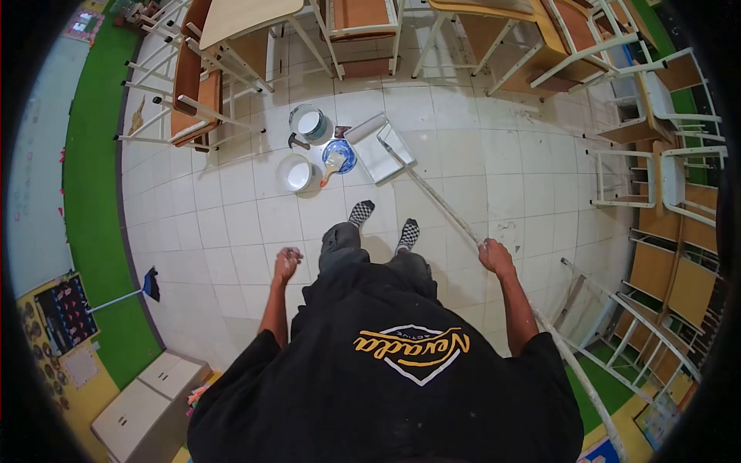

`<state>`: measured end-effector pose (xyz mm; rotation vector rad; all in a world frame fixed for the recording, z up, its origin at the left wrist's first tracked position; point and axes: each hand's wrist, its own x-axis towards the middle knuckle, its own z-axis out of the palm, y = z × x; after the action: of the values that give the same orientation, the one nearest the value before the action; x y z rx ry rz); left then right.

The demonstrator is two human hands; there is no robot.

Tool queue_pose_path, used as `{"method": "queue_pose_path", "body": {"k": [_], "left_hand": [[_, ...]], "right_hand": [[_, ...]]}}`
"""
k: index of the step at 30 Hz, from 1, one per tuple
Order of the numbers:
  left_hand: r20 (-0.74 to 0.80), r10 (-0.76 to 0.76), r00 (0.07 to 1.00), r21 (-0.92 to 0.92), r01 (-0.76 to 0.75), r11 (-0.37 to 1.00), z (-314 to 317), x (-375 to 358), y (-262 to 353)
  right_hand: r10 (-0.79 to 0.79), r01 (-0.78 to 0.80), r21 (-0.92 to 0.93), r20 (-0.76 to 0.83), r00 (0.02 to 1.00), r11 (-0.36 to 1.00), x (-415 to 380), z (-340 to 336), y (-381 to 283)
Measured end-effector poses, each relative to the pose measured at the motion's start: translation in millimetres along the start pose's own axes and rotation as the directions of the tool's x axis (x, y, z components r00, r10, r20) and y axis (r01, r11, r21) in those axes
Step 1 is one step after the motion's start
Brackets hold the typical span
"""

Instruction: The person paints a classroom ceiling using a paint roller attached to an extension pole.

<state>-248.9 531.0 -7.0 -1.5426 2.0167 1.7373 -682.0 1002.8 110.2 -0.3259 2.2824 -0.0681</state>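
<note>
My right hand (pixel 495 257) is closed around a long, paint-spattered paint roller pole (pixel 444 202). The pole slopes from behind my right arm down to a white paint tray (pixel 376 171) on the floor, where its far end rests; the roller head is hard to make out against the white paint. My left hand (pixel 288 265) hangs beside my left leg, fingers loosely curled and nothing visible in it. White marks show on its fingers. Left of the tray, a paintbrush (pixel 333 163) lies on a blue lid (pixel 345 154), near two paint buckets, one upper (pixel 312 123) and one lower (pixel 295 174).
A dark-handled tool (pixel 297 141) lies between the buckets. School desks (pixel 251 19) and chairs (pixel 197 100) crowd the far side; more chairs (pixel 660 177) stack along the right. A white cabinet (pixel 147 397) stands lower left. A blue dustpan (pixel 152 284) leans by the left wall.
</note>
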Motion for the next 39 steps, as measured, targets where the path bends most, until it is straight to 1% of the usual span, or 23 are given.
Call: {"method": "queue_pose_path", "body": {"k": [2,3,6,9,10,12,13,14,15,16,17,19,21,24,27,29,31,34,35,36,37,38,39], "left_hand": [[0.037,-0.083,0.996,-0.008,0.083,0.996,30,-39,-12],[0.068,-0.087,0.994,-0.033,0.09,0.995,42,-55,-25],[0.15,-0.248,0.957,-0.032,0.256,0.966,75,-90,-59],[0.136,-0.22,0.966,-0.125,0.238,0.963,101,-114,-81],[0.13,-0.238,0.963,-0.152,0.256,0.955,108,-119,-91],[0.121,-0.264,0.957,-0.202,0.284,0.937,123,-117,-106],[0.089,-0.275,0.957,-0.212,0.288,0.934,128,-120,-100],[0.076,-0.235,0.969,-0.197,0.245,0.949,132,-121,-94],[0.061,-0.195,0.979,-0.179,0.203,0.963,134,-122,-92],[0.045,-0.152,0.987,-0.159,0.157,0.975,133,-123,-79],[0.033,-0.173,0.984,-0.137,0.176,0.975,132,-126,-66],[0.01,-0.167,0.986,-0.146,0.167,0.975,129,-123,-66],[-0.018,-0.129,0.991,-0.171,0.124,0.977,127,-122,-69],[0.007,-0.273,0.962,-0.238,0.266,0.934,124,-115,-75],[0.005,-0.322,0.947,-0.575,0.266,0.774,131,-94,-72],[-0.012,-0.291,0.957,-0.529,0.241,0.814,144,-67,-59],[-0.005,-0.244,0.97,-0.5,0.209,0.841,167,-30,-46],[0.188,-0.113,0.976,-0.582,0.203,0.787,211,39,-44],[0.198,-0.134,0.971,-0.571,0.226,0.789,236,69,-48],[0.159,0.012,0.987,-0.402,0.054,0.914,261,118,-83],[0.161,0.145,0.976,-0.208,-0.11,0.972,299,168,-137],[0.269,-0.095,0.958,-0.635,0.251,0.731,352,210,-172],[0.296,-0.18,0.938,-0.541,0.32,0.778,359,228,-150]], "right_hand": [[-0.006,0.006,-0.002,-0.03,1.0,1.0,-9,4,24],[-0.009,0.009,-0.009,-0.049,0.999,1.0,-14,4,38],[-0.002,-0.001,-0.054,-0.067,0.998,0.999,-37,19,84],[0.041,-0.044,-0.07,-0.048,0.998,0.997,-75,9,93],[0.065,-0.067,-0.073,-0.034,0.997,0.995,-84,9,95],[0.035,-0.036,-0.065,-0.015,0.999,0.997,-74,27,109],[0.022,-0.023,-0.054,-0.018,1.0,0.998,-70,33,105],[0.007,-0.008,-0.042,-0.02,1.0,0.999,-67,39,102],[-0.004,0.005,-0.018,0.027,1.0,1.0,-63,39,92],[-0.034,0.034,0.003,-0.008,0.999,0.999,-57,41,81],[-0.062,0.064,0.026,-0.043,0.997,0.998,-52,47,72],[-0.116,0.124,0.083,-0.098,0.988,0.989,-44,60,65],[-0.106,0.112,0.085,-0.077,0.991,0.99,-46,68,64],[-0.069,0.077,0.095,-0.085,0.994,0.993,-65,68,64],[-0.015,0.016,0.058,-0.019,1.0,0.998,-77,73,67],[0.017,-0.016,0.046,-0.004,1.0,0.999,-78,81,62],[-0.004,0.005,0.038,-0.032,0.999,0.999,-80,79,46],[0.001,-0.003,-0.033,-0.07,0.998,0.999,-62,86,30],[0.017,-0.019,-0.033,-0.071,0.997,0.999,-54,88,24],[0.038,-0.04,-0.035,-0.064,0.997,0.999,-47,86,16],[0.056,-0.057,-0.028,-0.043,0.997,0.998,-35,86,12],[0.085,-0.085,-0.022,-0.013,0.996,0.996,-30,88,10],[0.116,-0.115,-0.011,0.018,0.993,0.993,-24,91,10]]}}
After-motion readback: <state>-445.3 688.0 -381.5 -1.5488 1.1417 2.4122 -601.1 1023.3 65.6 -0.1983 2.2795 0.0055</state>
